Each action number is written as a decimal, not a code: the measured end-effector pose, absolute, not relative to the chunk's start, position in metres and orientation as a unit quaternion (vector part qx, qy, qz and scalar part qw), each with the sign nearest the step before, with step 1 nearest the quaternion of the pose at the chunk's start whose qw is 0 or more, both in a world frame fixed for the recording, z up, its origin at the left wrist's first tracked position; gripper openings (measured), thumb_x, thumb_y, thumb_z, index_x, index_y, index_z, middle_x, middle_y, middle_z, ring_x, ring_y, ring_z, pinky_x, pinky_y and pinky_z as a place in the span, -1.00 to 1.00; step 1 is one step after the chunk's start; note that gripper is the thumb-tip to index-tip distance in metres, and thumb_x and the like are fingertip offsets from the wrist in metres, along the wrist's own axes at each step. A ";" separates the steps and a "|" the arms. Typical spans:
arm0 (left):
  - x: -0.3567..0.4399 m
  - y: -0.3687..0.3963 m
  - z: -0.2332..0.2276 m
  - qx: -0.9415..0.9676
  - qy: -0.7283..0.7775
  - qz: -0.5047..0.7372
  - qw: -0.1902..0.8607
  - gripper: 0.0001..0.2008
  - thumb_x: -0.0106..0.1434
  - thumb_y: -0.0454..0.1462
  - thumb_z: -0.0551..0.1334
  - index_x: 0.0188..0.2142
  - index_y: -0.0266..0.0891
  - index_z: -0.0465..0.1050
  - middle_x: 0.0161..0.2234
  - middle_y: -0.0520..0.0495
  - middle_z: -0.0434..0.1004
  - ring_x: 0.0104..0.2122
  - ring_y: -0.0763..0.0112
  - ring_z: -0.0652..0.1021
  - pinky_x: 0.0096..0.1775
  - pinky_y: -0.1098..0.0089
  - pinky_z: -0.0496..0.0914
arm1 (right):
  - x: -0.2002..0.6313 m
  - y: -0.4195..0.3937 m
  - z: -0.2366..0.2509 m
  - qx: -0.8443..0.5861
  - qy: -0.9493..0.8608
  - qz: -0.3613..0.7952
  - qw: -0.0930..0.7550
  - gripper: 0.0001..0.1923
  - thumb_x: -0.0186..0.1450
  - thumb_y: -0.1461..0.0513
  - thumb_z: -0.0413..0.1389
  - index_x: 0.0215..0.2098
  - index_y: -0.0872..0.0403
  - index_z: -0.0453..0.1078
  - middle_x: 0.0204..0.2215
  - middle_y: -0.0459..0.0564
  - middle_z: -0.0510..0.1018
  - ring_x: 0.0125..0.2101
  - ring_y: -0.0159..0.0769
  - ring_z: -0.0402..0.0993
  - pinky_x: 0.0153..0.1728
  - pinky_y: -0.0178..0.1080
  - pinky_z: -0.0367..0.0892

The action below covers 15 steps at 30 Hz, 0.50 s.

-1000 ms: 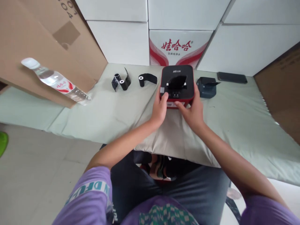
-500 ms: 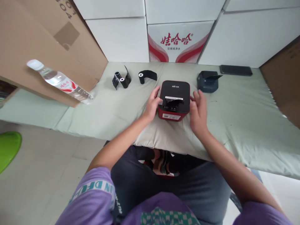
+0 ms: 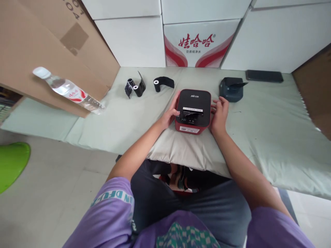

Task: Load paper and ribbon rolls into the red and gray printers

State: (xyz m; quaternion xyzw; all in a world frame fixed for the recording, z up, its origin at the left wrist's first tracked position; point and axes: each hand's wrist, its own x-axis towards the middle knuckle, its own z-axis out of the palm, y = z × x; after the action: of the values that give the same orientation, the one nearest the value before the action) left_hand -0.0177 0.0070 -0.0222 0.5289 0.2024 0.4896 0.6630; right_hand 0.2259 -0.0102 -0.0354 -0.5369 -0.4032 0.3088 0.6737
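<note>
A black-topped red printer (image 3: 194, 101) stands on the cloth-covered table in front of me, a bit of black paper (image 3: 191, 114) showing at the slot in its lid. My left hand (image 3: 171, 113) grips its left side, thumb on the top edge and fingers along the wall, partly hidden. On the right side, my right hand (image 3: 219, 115) rests close against the printer with its fingers loosely bent and apart; whether they press on it I cannot tell. Just beyond that hand sits a dark blue small device (image 3: 231, 90) with a black strip sticking out.
Black paper rolls (image 3: 137, 90) lie at the back left, with another partly unrolled roll (image 3: 163, 83) beside them. A water bottle (image 3: 73, 92) leans by a cardboard box (image 3: 51, 44). A black phone (image 3: 264, 76) lies before stacked white cartons (image 3: 129, 41). A green seat (image 3: 14, 165) is at left.
My left hand has closed in on the printer's left side. The right hand has shifted slightly, its fingers more bent. Less black paper shows above the slot. The view has moved a little.
</note>
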 end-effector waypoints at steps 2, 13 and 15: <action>-0.017 0.008 -0.022 0.519 0.203 0.496 0.666 -0.06 0.05 -0.18 0.37 0.47 0.14 0.33 0.55 0.21 0.31 0.61 0.10 0.20 0.60 0.12 0.07 | 0.225 -0.009 -0.032 -0.543 -0.399 0.312 0.670 -0.55 0.43 -0.15 0.09 0.14 -0.12 0.35 -0.01 -0.02 0.54 -0.15 -0.30 0.54 -0.09 -0.16 0.48; -0.010 -0.009 -0.004 0.489 0.224 0.513 0.669 0.00 0.04 -0.18 0.33 0.52 0.08 0.24 0.58 0.17 0.26 0.64 0.14 0.11 0.60 0.19 0.01 | 0.224 -0.010 -0.029 -0.552 -0.409 0.312 0.656 -0.45 0.35 -0.25 0.13 0.08 -0.09 0.35 -0.09 -0.04 0.49 -0.20 -0.28 0.49 -0.14 -0.14 0.44; -0.008 -0.011 -0.003 0.498 0.226 0.511 0.663 -0.02 0.08 -0.15 0.34 0.53 0.08 0.23 0.58 0.17 0.26 0.64 0.14 0.11 0.60 0.21 0.01 | 0.225 -0.008 -0.031 -0.550 -0.416 0.309 0.655 -0.44 0.36 -0.26 0.12 0.09 -0.09 0.35 -0.09 -0.04 0.49 -0.20 -0.28 0.50 -0.16 -0.15 0.43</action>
State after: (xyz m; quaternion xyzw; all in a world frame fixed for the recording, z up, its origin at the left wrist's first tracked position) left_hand -0.0084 -0.0109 -0.0035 0.4979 0.2259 0.5108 0.6634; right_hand 0.2251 -0.0084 -0.0314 -0.5500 -0.4158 0.3092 0.6550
